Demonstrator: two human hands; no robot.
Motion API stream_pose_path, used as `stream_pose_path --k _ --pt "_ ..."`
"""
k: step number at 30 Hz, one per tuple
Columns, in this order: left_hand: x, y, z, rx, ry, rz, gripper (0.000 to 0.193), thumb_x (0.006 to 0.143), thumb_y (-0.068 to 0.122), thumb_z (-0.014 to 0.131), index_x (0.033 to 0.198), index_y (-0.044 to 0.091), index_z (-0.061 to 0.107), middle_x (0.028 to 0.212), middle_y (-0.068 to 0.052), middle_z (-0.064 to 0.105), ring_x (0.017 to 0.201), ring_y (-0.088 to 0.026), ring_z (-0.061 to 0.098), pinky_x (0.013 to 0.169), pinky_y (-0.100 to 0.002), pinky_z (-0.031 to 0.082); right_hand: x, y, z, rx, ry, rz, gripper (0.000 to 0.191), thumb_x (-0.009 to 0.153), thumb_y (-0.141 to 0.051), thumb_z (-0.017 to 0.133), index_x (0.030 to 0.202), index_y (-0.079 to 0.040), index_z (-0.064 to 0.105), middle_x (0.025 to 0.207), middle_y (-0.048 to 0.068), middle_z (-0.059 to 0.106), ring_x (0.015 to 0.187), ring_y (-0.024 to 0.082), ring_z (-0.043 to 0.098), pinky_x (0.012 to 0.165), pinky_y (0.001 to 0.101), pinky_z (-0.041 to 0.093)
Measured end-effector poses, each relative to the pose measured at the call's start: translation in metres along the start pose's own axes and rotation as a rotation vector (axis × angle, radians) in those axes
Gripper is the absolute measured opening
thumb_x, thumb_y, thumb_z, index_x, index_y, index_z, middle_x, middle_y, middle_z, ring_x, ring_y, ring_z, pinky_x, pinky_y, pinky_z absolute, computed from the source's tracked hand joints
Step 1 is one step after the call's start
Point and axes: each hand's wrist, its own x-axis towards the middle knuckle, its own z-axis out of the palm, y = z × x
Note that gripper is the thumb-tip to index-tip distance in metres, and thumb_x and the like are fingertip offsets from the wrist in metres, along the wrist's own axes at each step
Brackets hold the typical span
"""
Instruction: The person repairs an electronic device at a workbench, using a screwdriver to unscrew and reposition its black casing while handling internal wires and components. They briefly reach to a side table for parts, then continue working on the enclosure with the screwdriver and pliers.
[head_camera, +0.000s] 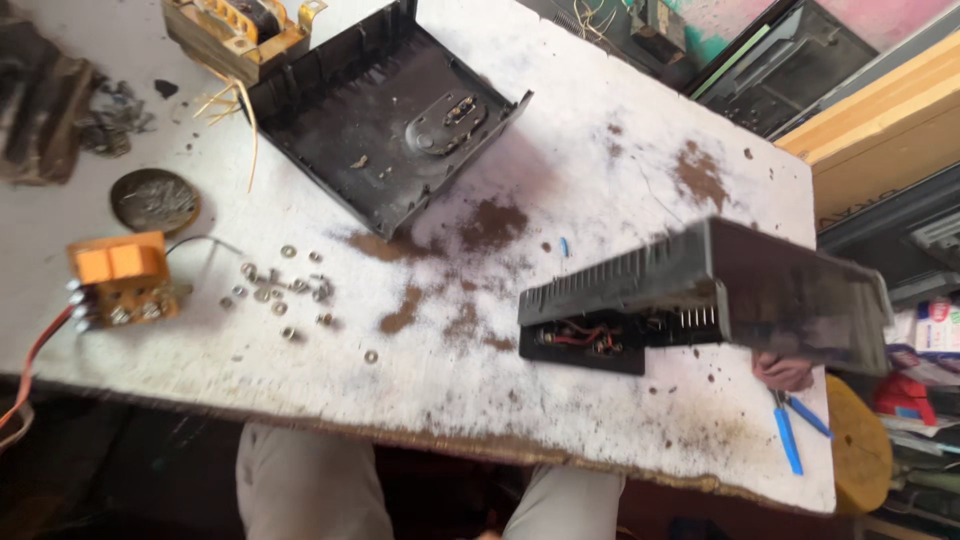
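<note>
A dark ribbed casing (700, 295) hangs tilted above the right part of the stained white counter (600, 170), its open end showing red wires. The right hand (782, 371) grips it from beneath, only curled fingertips showing. Blue-handled pliers (790, 430) lie just below. The left hand is out of view. Loose screws (285, 290) lie well to the left

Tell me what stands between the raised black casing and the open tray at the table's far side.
Between the black casing and the open tray only brown dust patches show on the white table. The hand is under the casing.
</note>
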Motion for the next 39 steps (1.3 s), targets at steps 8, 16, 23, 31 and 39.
stream_pose_path --k 8,16,23,31,39 --pt "-0.054 0.158 -0.035 -0.183 0.313 0.274 0.044 0.082 -0.013 0.060 0.117 0.009 0.075 0.099 -0.009 0.063 0.080 -0.018 0.076 0.066 -0.028 0.060 -0.023 -0.091 -0.043 -0.261 0.306 -0.307 0.045 0.073 0.000 0.084 0.117 -0.008 0.075 0.102 0.011 0.073 0.096 0.026 0.069 0.082 0.0360 0.057" --pt "-0.067 0.217 -0.049 0.062 0.340 0.334 0.046 0.084 -0.010 0.061 0.120 0.015 0.076 0.098 -0.006 0.066 0.077 -0.016 0.077 0.058 -0.032 0.057 -0.027 -0.124 -0.067 -0.338 0.336 -0.386 0.042 0.075 0.000 0.083 0.115 -0.007 0.074 0.100 0.007 0.070 0.091 0.024 0.066 0.081 0.0360 0.052" --pt "-0.073 0.221 -0.049 0.214 0.337 0.455 0.047 0.079 -0.005 0.063 0.120 0.015 0.075 0.097 -0.006 0.064 0.072 -0.020 0.072 0.060 -0.037 0.053 -0.034 -0.118 -0.076 -0.372 0.330 -0.410 0.041 0.075 -0.001 0.082 0.115 -0.008 0.075 0.100 0.006 0.070 0.094 0.026 0.066 0.083 0.0381 0.051" --pt "-0.065 0.210 -0.045 0.428 0.352 0.614 0.046 0.074 0.001 0.067 0.115 0.018 0.078 0.091 -0.004 0.065 0.067 -0.021 0.067 0.057 -0.036 0.054 -0.043 -0.117 -0.098 -0.473 0.194 -0.547 0.033 0.081 -0.005 0.073 0.114 -0.003 0.075 0.098 0.009 0.068 0.093 0.027 0.064 0.081 0.0398 0.050" --pt "-0.050 0.188 -0.013 0.474 -0.100 0.507 0.053 0.076 0.016 0.079 0.127 0.015 0.066 0.095 -0.005 0.066 0.070 -0.020 0.072 0.055 -0.035 0.057 -0.062 -0.114 -0.095 -0.061 -0.207 -0.298 0.017 0.094 -0.018 0.076 0.093 -0.001 0.073 0.080 0.013 0.066 0.074 0.030 0.066 0.065 0.0412 0.051"
